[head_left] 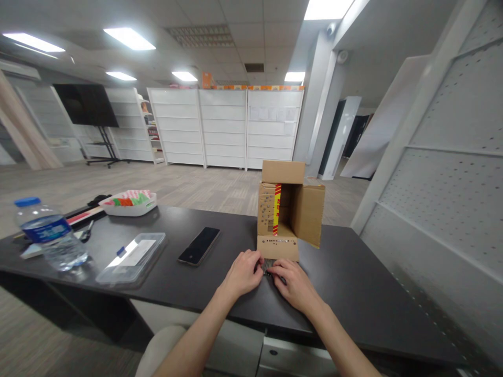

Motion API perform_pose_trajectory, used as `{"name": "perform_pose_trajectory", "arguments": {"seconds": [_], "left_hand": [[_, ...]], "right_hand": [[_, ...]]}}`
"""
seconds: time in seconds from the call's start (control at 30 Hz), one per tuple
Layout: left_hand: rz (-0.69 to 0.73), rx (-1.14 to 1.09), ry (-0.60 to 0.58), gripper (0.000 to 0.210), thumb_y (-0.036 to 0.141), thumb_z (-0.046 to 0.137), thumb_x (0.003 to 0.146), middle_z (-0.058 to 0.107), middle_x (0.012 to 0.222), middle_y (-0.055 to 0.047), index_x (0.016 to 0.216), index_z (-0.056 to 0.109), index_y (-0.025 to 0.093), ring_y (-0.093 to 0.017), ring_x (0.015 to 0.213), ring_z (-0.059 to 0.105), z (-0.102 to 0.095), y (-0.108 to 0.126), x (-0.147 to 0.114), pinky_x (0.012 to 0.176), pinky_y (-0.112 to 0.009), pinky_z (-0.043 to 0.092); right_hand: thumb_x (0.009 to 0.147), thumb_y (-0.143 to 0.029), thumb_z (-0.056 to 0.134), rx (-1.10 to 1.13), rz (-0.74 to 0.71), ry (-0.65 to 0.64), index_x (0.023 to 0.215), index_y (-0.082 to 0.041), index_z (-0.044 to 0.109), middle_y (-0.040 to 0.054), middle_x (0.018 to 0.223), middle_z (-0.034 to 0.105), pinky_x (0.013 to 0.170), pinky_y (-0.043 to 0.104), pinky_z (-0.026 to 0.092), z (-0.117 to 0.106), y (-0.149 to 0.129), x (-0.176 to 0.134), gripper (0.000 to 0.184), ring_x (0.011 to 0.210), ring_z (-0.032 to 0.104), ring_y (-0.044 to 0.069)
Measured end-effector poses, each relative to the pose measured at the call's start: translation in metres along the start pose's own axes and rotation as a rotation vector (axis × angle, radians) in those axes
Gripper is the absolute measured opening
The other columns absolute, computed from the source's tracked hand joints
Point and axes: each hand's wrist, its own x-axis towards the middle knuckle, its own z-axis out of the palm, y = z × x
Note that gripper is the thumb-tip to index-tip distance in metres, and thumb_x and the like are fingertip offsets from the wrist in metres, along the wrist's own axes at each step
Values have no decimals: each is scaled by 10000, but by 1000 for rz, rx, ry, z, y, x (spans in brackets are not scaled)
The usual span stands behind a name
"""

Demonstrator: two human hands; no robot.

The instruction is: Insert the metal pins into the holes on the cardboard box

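Observation:
A small bundle of thin metal sticks [268, 266] lies on the dark desk between my hands, in front of an open cardboard box [266, 209]. My left hand [243, 273] is at the bundle's left side, fingers curled and thumb and fingertips against it. From the right, my right hand [294, 283] has its bent fingers over the sticks and its thumb tucked below. The fingers partly hide the bundle, so its exact kind is unclear. The box stands with its opening toward me; its lower flap, dotted with small holes, reaches down to just behind the sticks.
Left of my hands lie a black phone [199, 246] and a clear plastic case [131, 257]. Farther left stand a water bottle [51, 233] and a white basket [128, 208] with colourful packets. A perforated white panel [451, 178] rises along the desk's right side.

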Motion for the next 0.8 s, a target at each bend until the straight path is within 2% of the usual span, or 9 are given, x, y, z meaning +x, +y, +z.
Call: {"name": "perform_pose_trajectory", "arguments": {"seconds": [0.23, 0.53, 0.8], "left_hand": [[-20, 17, 17, 145, 100, 444, 756, 589, 812, -31, 813, 535, 197, -161, 785, 531, 2, -2, 1, 730, -274, 376], [-84, 164, 94, 166, 89, 425, 780, 617, 813, -32, 813, 545, 199, -164, 793, 554, 3, -2, 3, 755, -282, 384], [-58, 202, 66, 177, 89, 430, 775, 618, 818, -47, 765, 576, 189, -171, 823, 548, 3, -2, 4, 763, -285, 392]], "right_hand": [[855, -134, 464, 14, 1, 20, 1030, -224, 636, 55, 943, 617, 819, 330, 429, 1, 1, 1, 262, 904, 549, 191], [781, -109, 491, 8, 28, 47, 1020, -203, 623, 52, 961, 621, 844, 311, 419, 3, 1, 2, 289, 931, 545, 190], [766, -150, 537, 16, 32, 73, 1018, -187, 628, 59, 964, 623, 849, 313, 420, 3, 0, 3, 271, 935, 549, 193]]}}
